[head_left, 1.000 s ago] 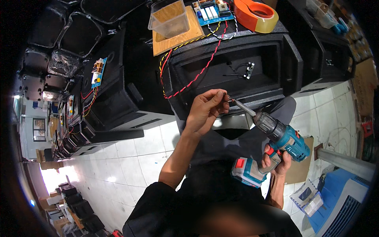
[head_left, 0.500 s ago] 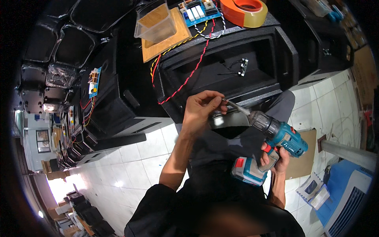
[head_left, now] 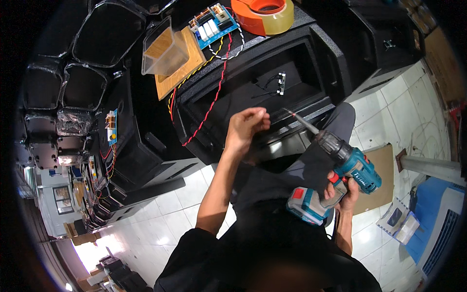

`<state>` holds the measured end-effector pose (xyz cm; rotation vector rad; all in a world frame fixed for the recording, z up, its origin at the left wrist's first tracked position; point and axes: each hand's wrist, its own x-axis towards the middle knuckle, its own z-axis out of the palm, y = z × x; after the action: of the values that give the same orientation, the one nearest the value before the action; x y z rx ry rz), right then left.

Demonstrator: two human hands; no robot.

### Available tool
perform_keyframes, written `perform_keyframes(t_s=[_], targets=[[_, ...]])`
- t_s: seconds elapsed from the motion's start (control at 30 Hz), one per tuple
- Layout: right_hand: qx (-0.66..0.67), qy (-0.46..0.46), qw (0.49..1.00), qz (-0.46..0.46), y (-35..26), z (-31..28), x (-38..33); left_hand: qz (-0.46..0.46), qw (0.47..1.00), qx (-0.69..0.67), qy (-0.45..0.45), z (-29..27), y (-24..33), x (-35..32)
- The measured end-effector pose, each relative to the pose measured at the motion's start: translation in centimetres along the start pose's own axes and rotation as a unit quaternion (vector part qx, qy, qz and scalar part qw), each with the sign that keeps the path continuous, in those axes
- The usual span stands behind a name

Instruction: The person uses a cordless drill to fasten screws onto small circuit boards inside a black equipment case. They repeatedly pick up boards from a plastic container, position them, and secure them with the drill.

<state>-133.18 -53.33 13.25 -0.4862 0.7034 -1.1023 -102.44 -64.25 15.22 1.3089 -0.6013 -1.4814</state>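
Observation:
My right hand (head_left: 343,192) is wrapped round the grip of a teal and black cordless drill (head_left: 357,170), a finger at its red trigger. A long slim bit (head_left: 304,121) sticks out of the chuck toward the upper left. My left hand (head_left: 246,129) is raised in front of the black cabinet (head_left: 199,121), apart from the bit's tip. Its fingers are curled and pinched together; anything between them is too small to make out. Inside the cabinet's recess lies a small circuit board (head_left: 281,83) with thin black leads.
On the cabinet top are a wooden board (head_left: 194,53), a clear plastic box (head_left: 168,53), a blue circuit board (head_left: 214,31) and a tape roll (head_left: 279,22). Red and yellow-black twisted wires (head_left: 214,102) hang down. More black cabinets (head_left: 141,141) stand left. Cardboard (head_left: 384,180) lies right.
My left hand has come away from the drill bit's tip, leaving a gap. The drill has shifted slightly right, still in my right hand. The view has turned a little.

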Motion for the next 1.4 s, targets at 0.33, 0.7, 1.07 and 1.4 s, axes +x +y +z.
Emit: perform_keyframes(t_s=[0.33, 0.7, 1.07, 1.4], targets=[[0.023, 0.040, 0.998, -0.044, -1.6, -2.7, -0.8, 0.237, 0.780, 0.578, 0.046, 3.0, 0.2, 13.6], [0.044, 0.111, 0.991, -0.057, -0.9, -3.3, -1.0, 0.299, 0.595, 0.739, -0.105, 2.1, -0.2, 14.8], [0.020, 0.124, 0.990, -0.063, -1.1, -2.7, -0.9, 0.444, 0.464, 0.764, -0.052, 3.5, -0.7, 13.3], [0.014, 0.124, 0.991, -0.051, -0.6, -2.2, -0.7, 0.360, 0.548, 0.755, 0.000, 2.2, -2.7, 13.2]])
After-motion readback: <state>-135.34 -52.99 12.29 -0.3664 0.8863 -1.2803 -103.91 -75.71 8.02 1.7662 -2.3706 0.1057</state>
